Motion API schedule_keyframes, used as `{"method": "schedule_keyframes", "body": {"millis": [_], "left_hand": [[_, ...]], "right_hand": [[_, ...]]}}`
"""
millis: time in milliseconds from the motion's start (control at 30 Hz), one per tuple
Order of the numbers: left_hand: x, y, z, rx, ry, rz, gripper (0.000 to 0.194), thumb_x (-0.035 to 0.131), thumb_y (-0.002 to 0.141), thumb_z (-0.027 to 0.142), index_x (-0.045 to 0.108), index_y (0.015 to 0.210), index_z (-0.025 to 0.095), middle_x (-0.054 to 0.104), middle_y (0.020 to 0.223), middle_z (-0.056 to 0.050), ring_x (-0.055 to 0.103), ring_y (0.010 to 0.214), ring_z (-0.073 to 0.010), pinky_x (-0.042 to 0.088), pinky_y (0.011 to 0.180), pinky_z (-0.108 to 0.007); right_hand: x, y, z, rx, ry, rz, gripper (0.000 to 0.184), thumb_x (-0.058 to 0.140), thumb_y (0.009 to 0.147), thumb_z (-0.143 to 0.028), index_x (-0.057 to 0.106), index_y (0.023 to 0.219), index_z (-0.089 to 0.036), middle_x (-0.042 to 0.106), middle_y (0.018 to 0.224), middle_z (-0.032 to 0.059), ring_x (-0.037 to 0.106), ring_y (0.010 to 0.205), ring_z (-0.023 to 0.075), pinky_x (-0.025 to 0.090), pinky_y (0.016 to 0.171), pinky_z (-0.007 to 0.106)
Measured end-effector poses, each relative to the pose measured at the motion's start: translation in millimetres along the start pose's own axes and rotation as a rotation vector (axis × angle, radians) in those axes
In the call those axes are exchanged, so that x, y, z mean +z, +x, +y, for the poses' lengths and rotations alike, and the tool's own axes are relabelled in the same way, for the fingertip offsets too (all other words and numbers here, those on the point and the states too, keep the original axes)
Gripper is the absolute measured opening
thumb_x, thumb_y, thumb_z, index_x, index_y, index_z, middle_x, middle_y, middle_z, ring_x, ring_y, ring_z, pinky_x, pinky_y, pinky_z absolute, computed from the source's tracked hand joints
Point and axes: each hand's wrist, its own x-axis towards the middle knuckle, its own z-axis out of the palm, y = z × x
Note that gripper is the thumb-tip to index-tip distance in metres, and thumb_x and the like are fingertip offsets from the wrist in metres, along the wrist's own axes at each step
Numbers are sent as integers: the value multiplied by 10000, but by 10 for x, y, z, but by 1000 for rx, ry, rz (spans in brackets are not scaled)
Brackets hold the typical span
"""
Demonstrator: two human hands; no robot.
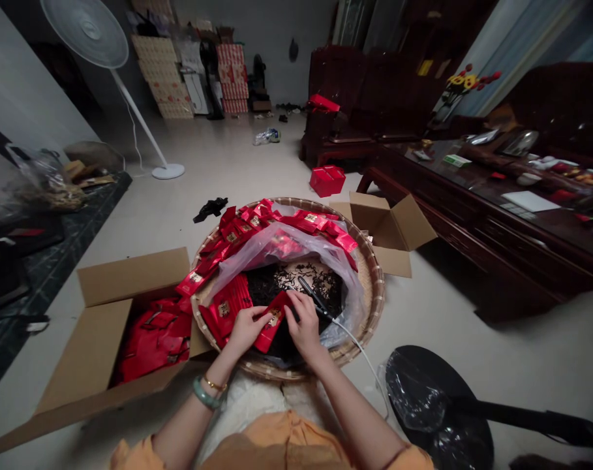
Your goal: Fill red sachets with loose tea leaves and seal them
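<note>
"So, what have you got there?"

"One red packet (pixel 271 326), over the near part of the round woven tray (pixel 377 281) — my left hand (pixel 246 331) pinches its side, my right hand (pixel 304 324) grips the upper end. They're close together, not touching each other."

"And how do you handle it well?"

"I'd steady it lightly with the left, letting the right straighten the top edge without creasing the foil-like wrapper. I can't tell whether that end is open, so I'd keep it uppermost — and clear of the black corded tool (pixel 314 296) just beside my right fingers, above the dark shreds (pixel 263 282)."
</note>
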Motion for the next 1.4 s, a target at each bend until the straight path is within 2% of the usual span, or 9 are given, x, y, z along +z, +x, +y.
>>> {"method": "schedule_keyframes", "body": {"millis": [200,367,433,633,833,933,1067,1233,1400], "left_hand": [[42,-34,-63,56,75,21,281,610,710,361,727,846,144,735,827,-55,663,753,-231,506,716,-324],[31,-68,-80,132,207,62,278,569,758,356,728,865,155,735,830,-57,674,738,-212,510,696,-302],[26,-74,-92,187,247,70,262,559,775,342,727,880,169,734,851,-57,673,745,-203,508,699,-293],[11,-85,-120,333,345,32,233,554,794,309,728,896,193,730,807,-55,656,697,-168,494,671,-258],[-14,-73,-125,181,248,-8,217,578,767,295,731,888,201,734,867,-37,673,766,-200,517,733,-296],[-88,-45,-123,55,145,-9,210,643,718,317,733,852,183,735,847,-43,672,788,-216,533,745,-318],[-172,-40,-127,-217,-244,-44,350,681,704,361,682,944,106,712,936,-118,684,769,-233,572,610,-327],[-161,-105,-94,-269,-503,-100,472,714,697,368,626,1072,95,687,1000,-153,687,790,-231,575,562,-282],[-168,-151,-76,-263,-513,-231,504,663,722,469,654,1059,94,689,995,-155,686,771,-224,574,598,-278]], "right_hand": [[-13,23,9,-86,30,11,320,439,888,-163,556,1180,-217,610,1131,90,541,1063,196,444,927,397],[-6,35,-21,25,10,48,67,578,821,-237,627,852,-204,612,952,70,538,949,204,448,848,383],[-4,44,-10,78,-49,54,94,638,777,-288,622,778,-196,578,928,73,517,927,213,441,818,376],[-79,88,63,64,-107,-105,148,606,812,-307,609,729,-185,567,743,41,493,757,185,416,692,309],[-199,93,5,-100,-14,-260,170,497,879,-259,588,756,-185,602,750,43,505,731,166,399,706,298],[-220,56,31,24,43,-245,186,504,866,-301,571,738,-185,583,735,38,502,740,170,397,711,299],[-212,11,87,276,221,-238,239,490,855,-377,608,822,-173,571,728,35,520,749,174,422,701,289],[-249,72,53,446,666,-583,390,618,764,-441,639,1036,-162,661,908,47,590,868,192,433,853,332],[-325,136,52,498,702,-750,485,515,804,-551,673,1037,-156,696,904,43,593,885,209,394,921,395]]}}
